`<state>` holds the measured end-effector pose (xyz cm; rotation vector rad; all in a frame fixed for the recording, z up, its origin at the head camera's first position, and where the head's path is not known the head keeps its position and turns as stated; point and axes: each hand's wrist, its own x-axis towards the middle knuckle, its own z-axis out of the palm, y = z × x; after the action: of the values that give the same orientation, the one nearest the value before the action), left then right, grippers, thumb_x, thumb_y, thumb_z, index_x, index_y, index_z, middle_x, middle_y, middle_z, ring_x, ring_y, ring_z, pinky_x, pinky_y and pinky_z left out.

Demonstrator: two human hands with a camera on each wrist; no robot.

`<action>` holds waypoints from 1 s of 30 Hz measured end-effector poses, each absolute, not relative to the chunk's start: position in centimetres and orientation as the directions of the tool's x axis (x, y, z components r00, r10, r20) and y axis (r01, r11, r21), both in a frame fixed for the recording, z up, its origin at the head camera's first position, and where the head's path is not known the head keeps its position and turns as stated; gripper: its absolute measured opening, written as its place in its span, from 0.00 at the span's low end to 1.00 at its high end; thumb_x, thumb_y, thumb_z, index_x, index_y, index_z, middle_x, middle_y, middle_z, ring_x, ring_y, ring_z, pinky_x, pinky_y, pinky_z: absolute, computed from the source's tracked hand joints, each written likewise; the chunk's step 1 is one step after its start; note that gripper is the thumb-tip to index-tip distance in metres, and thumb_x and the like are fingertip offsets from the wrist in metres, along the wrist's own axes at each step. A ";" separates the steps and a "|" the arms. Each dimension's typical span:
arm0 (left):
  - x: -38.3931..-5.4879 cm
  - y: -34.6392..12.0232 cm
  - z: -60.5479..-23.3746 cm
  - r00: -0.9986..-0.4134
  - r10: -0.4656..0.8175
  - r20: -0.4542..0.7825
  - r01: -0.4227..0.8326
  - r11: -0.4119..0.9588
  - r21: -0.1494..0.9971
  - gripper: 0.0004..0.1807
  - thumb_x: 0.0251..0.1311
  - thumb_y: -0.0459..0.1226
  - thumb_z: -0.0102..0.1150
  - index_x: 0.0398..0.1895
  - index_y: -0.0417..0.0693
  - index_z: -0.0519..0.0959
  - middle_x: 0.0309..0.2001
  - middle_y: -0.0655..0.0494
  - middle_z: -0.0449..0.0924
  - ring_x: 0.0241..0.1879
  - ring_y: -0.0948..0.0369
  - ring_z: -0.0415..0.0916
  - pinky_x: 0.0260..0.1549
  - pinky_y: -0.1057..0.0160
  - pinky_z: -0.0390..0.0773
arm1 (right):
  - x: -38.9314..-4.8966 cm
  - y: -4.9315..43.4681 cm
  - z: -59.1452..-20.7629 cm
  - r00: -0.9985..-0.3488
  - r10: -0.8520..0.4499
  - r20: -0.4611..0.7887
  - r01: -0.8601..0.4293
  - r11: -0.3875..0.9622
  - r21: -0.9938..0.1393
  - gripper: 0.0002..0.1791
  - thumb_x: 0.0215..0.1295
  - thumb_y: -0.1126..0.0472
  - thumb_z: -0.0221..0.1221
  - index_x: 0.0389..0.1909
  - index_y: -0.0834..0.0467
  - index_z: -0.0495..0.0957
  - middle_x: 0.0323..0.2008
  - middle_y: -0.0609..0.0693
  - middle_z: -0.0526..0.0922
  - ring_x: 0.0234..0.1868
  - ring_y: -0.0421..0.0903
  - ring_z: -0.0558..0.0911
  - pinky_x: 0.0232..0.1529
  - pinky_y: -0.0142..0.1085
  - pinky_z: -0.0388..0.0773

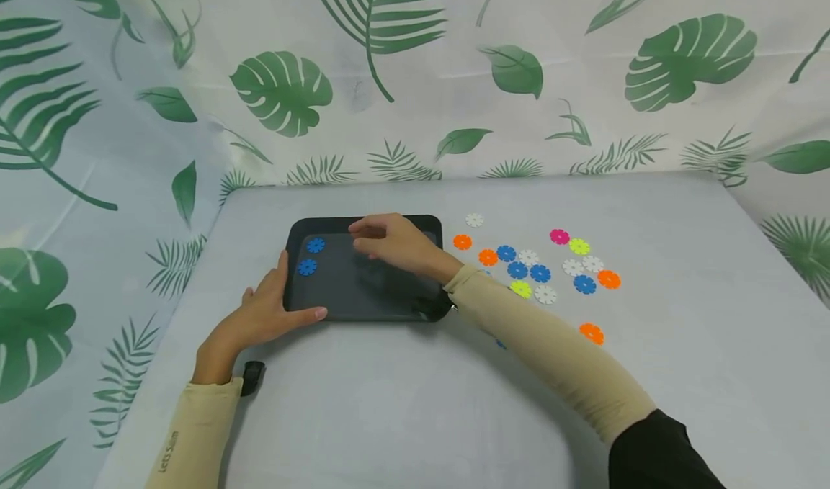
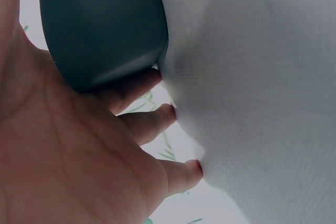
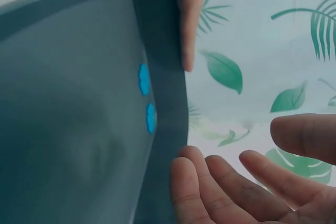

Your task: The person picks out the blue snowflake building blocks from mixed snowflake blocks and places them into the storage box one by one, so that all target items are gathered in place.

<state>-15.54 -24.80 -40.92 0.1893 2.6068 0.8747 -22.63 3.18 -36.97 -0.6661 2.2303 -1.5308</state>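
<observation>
My left hand (image 1: 259, 312) rests at the near left corner of a dark rectangular tray (image 1: 363, 312). Its thumb lies along the front rim and its straight fingers run beside the left wall; in the left wrist view, fingertips (image 2: 194, 169) touch the white cloth. Two blue flower-shaped discs (image 1: 315, 245) lie in the tray near its left wall. Over the tray's far part hovers my right hand (image 1: 395, 243), with nothing seen between thumb and fingers. In the right wrist view those fingers (image 3: 231, 192) are apart from the thumb and overlap the tray's wall.
Several flower-shaped discs lie scattered to the right of the tray, among them an orange disc (image 1: 462, 242), a yellow disc (image 1: 521, 289) and a pink disc (image 1: 560, 237). A white cloth (image 1: 389, 402) covers the table. Behind it hangs a leaf-patterned curtain (image 1: 415, 114).
</observation>
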 end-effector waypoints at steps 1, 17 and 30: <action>-15.5 -24.8 -40.9 -0.917 0.245 -0.314 0.006 0.797 0.604 0.75 0.64 0.66 0.67 0.85 0.38 0.22 0.83 0.25 0.32 0.82 0.31 0.31 0.70 0.21 0.28 | -22.6 3.4 -36.9 -0.828 -0.561 -0.022 -0.179 0.301 -0.937 0.22 0.80 0.61 0.60 0.70 0.62 0.79 0.67 0.58 0.81 0.59 0.47 0.85 0.58 0.42 0.83; -15.5 -24.8 -41.0 -0.920 0.245 -0.306 0.016 0.803 0.596 0.76 0.63 0.66 0.68 0.85 0.37 0.23 0.83 0.25 0.32 0.82 0.30 0.32 0.70 0.22 0.28 | -22.3 6.9 -36.2 -0.839 -0.545 0.012 -0.135 0.186 -0.973 0.25 0.78 0.64 0.60 0.71 0.69 0.75 0.66 0.64 0.81 0.59 0.57 0.85 0.63 0.57 0.79; -15.6 -24.9 -41.2 -0.919 0.253 -0.301 0.028 0.805 0.592 0.76 0.63 0.66 0.68 0.85 0.38 0.22 0.83 0.25 0.31 0.82 0.30 0.31 0.71 0.22 0.28 | -21.9 10.7 -35.8 -0.860 -0.510 0.033 -0.137 0.169 -0.976 0.25 0.81 0.64 0.59 0.73 0.69 0.73 0.66 0.65 0.80 0.59 0.56 0.85 0.65 0.58 0.76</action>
<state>-15.59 -24.86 -41.17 0.2124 2.6239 0.8526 -21.94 10.69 -35.79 -0.6193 2.1482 -1.7416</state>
